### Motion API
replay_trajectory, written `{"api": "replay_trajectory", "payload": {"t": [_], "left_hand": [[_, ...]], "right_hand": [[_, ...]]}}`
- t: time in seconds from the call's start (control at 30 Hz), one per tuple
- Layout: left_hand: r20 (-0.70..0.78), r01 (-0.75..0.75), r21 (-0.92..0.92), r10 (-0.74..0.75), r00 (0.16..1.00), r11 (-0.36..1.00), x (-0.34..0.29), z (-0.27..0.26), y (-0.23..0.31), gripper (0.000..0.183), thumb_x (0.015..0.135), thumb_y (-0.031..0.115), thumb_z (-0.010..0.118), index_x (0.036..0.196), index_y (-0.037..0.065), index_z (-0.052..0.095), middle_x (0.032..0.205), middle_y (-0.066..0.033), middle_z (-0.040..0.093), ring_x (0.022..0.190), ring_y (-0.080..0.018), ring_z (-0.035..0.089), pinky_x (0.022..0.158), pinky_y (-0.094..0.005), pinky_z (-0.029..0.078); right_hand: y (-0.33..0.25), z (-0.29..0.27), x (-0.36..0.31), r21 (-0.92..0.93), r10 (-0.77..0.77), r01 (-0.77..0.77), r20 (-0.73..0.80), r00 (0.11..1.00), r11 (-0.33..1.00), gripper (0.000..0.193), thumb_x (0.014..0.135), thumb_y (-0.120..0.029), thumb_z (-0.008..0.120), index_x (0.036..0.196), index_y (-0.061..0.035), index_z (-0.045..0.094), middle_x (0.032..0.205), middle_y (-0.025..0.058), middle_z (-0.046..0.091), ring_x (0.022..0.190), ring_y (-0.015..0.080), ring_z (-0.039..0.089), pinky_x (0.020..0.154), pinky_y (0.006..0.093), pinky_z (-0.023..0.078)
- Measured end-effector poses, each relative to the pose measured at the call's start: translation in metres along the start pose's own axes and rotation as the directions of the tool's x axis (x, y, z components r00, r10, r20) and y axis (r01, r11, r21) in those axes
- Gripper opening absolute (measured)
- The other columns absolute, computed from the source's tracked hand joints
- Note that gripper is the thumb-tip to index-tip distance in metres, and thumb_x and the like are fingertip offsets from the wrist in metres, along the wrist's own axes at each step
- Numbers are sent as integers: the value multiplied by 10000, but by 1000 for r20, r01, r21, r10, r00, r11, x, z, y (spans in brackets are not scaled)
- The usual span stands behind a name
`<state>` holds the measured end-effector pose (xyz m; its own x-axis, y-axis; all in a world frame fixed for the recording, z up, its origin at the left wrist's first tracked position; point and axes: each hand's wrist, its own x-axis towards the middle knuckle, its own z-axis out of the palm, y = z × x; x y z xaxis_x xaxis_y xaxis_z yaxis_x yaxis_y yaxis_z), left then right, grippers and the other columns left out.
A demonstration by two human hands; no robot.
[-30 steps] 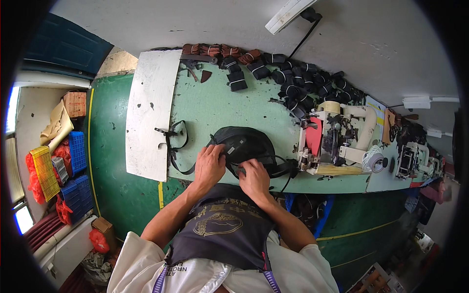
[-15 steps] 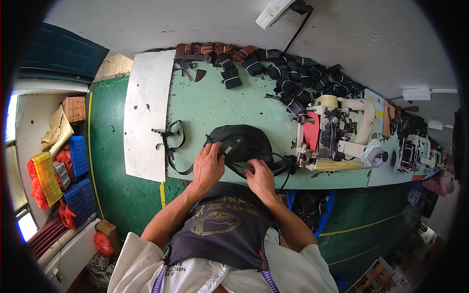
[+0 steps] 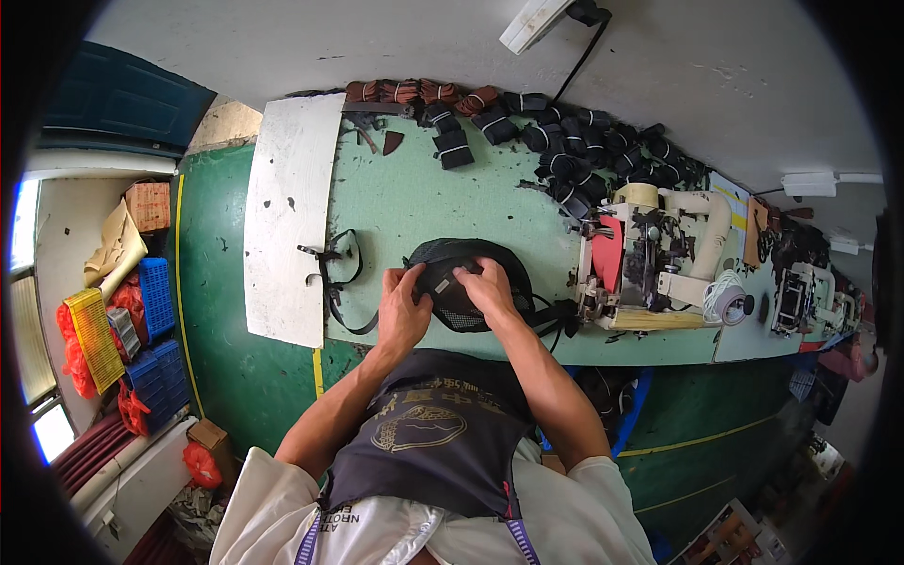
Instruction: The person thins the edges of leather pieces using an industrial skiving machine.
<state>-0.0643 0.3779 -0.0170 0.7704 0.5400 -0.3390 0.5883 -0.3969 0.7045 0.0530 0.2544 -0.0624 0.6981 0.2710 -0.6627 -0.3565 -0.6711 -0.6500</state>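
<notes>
A black bag with mesh panels lies at the front edge of the pale green worktable. It has a small white label inside. My left hand pinches the bag's left side with curled fingers. My right hand reaches over the bag, its fingers closed on the dark fabric near the label; the fingertips are partly hidden. A black strap with buckles runs from the bag's left side over the table. More black straps bunch up at its right.
A sewing machine stands right of the bag, with a white thread spool. Bundles of black straps and brown strips line the wall. A white board covers the table's left end. Blue crates stand far left.
My right hand has moved up from the bag's near right edge to the fabric beside the label. My left hand stays at the left side, slightly lower. The view has shifted a little.
</notes>
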Motion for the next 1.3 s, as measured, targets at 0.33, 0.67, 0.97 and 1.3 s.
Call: {"api": "replay_trajectory", "payload": {"t": [0.33,0.67,0.97,1.3], "left_hand": [[-24,-29,-37,28,999,999,-1,-5,6,502,775,26,623,1276,57,634,1146,-146,531,873,-267,604,794,-390,526],[24,-158,165,156,987,974,2,-4,4,519,744,2,609,1257,70,643,1220,-186,491,1076,-376,586,868,-444,520],[85,-275,387,263,961,880,12,7,31,680,684,50,638,1357,137,589,1357,-166,450,1200,-373,485,947,-478,440],[7,-269,560,320,947,784,40,21,26,348,793,212,733,1133,138,722,1322,-67,526,1180,-302,500,917,-442,410]], "right_hand": [[-3,-21,-12,417,22,-81,145,989,905,465,829,-127,688,1248,61,611,1110,128,675,973,186,637,842,307,504],[31,-72,-37,425,56,-144,212,976,893,452,797,-90,643,1229,43,644,1075,116,675,949,172,635,846,278,492],[17,-72,-41,-222,72,-25,206,976,975,817,724,-165,646,1497,-41,411,1157,198,656,1045,331,649,934,388,503],[-6,-72,-57,-690,1,102,147,989,716,550,802,-165,572,1320,5,497,1242,236,631,1160,406,615,912,501,533]]}}
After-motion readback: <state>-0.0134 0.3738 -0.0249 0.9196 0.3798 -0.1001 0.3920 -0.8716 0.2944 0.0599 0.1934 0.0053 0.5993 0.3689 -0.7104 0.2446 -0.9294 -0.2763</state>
